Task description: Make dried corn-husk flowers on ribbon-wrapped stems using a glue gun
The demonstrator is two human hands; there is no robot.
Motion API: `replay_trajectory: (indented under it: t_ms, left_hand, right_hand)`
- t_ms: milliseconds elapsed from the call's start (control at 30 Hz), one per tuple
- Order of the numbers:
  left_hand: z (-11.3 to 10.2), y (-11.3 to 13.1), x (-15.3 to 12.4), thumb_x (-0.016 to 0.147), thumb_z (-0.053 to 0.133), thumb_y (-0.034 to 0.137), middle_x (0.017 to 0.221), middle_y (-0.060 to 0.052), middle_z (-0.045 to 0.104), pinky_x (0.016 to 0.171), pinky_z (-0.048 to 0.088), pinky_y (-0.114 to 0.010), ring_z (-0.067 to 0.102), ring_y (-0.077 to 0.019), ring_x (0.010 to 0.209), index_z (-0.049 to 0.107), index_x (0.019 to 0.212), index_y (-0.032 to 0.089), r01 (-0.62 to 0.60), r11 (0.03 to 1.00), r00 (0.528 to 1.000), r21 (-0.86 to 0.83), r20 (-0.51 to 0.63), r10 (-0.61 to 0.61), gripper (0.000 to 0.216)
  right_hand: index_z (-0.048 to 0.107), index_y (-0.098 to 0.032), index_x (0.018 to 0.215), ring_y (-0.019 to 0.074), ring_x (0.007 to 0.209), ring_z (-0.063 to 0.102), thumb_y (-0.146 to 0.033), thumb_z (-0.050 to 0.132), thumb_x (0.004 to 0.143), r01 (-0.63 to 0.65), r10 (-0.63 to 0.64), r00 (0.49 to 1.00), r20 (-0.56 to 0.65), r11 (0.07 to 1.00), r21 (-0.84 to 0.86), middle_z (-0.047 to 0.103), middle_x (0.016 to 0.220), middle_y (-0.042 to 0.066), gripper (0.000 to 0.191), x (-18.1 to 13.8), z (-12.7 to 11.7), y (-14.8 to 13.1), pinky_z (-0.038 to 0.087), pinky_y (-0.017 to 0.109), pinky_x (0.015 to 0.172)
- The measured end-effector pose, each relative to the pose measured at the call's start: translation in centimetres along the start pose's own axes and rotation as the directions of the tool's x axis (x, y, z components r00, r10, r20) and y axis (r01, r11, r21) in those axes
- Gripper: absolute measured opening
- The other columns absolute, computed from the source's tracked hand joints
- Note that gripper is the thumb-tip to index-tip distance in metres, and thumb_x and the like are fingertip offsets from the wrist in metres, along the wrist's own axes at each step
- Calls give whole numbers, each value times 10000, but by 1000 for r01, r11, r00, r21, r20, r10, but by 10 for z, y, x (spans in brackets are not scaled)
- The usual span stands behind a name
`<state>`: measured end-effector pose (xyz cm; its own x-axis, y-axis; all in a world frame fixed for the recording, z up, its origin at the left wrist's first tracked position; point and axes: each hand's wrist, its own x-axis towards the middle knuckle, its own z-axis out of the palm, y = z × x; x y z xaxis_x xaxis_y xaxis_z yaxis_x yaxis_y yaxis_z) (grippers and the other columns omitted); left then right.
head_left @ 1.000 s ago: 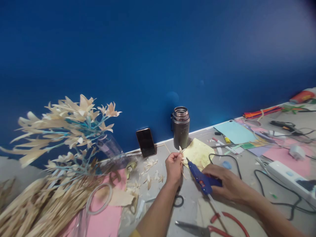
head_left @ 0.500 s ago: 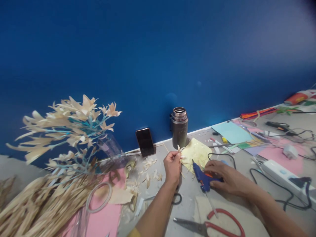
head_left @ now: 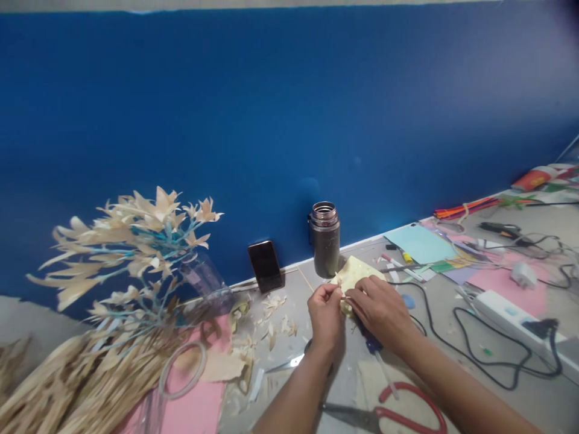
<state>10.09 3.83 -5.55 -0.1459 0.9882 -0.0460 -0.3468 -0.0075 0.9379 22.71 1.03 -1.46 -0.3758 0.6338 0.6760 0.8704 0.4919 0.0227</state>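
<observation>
My left hand point(head_left: 326, 316) is closed in a pinch round a small cream husk flower point(head_left: 338, 279), mostly hidden by the fingers. Against its fingertips, the fingers of my right hand point(head_left: 382, 310) are pressed together at the same flower. Under my right palm lies a blue glue gun point(head_left: 373, 346), largely covered, with a clear glue stick point(head_left: 386, 374) sticking out of its back. Beneath both hands is a pale yellow paper point(head_left: 359, 271). Red-handled scissors point(head_left: 411, 410) lie nearer to me.
Behind the hands stands an uncapped flask point(head_left: 326, 241), beside a phone point(head_left: 265, 265) leaning on the blue wall. Husk flowers point(head_left: 149, 223) on blue stems and dried husks point(head_left: 76, 380) fill the left. Cables run to a power strip point(head_left: 515, 319) at right.
My right hand has left the glue gun's handle and moved left to meet my left hand at the flower. The glue gun now lies mostly beneath it. The view has tilted slightly.
</observation>
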Motion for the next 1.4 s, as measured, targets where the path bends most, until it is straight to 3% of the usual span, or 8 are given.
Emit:
replay_trajectory:
  t_ms: [267,400,467,567,633,700,967,1400]
  left_hand:
    - [0,7,-4,660,807,340,564,17,586,485,361,-201,487,-91,500,694,719,144,12,999,1000,46,-4,-12,233]
    - [1,11,-7,698,788,365,545,34,572,432,286,-183,376,-45,422,655,744,141,59,998,996,17,61,-60,264]
    - [2,12,-7,695,795,377,630,3,642,419,264,-175,365,-27,413,640,761,137,97,995,991,-27,96,-94,294]
    - [4,12,-8,635,843,386,689,-5,658,394,226,-164,359,-11,401,621,765,137,209,970,968,-123,164,-188,359]
    - [5,11,-9,587,874,376,666,15,624,376,187,-155,343,-5,393,610,761,137,315,931,935,-183,230,-271,396]
    - [6,10,-10,558,894,348,658,23,600,366,156,-144,335,1,397,607,770,134,399,890,900,-219,282,-334,416]
    - [10,7,-17,529,920,309,681,0,604,343,146,-126,317,15,414,622,759,102,511,833,837,-210,343,-427,430]
    - [12,7,-20,533,902,347,623,7,605,354,153,-151,338,-3,396,629,720,116,399,905,891,-146,297,-345,403]
  right_hand:
    - [674,-190,774,218,748,507,-205,493,1000,-88,80,992,93,992,85,607,752,62,290,-7,10,7,350,350,706]
    - [667,-194,764,222,778,551,-231,512,974,-222,219,975,42,934,279,624,764,60,264,-8,11,11,393,346,725]
    - [663,-199,762,210,774,573,-254,549,944,-348,378,925,30,815,462,641,773,46,222,-8,9,16,420,333,730]
    - [678,-205,768,186,708,586,-338,629,881,-518,613,775,151,479,709,668,768,26,182,-10,6,25,447,303,674]
    - [694,-201,774,183,700,593,-403,683,829,-538,685,689,237,264,801,683,765,25,209,-12,5,28,462,293,663]
    - [703,-195,772,188,723,600,-432,718,790,-514,707,653,269,153,844,689,769,27,238,-13,6,27,472,295,689]
    - [709,-200,727,174,683,573,-383,709,802,-497,693,701,171,301,814,656,751,21,198,-14,9,16,437,287,633]
    - [718,-209,737,184,682,586,-366,686,827,-479,664,740,106,409,777,673,759,40,183,-16,12,13,475,294,611]
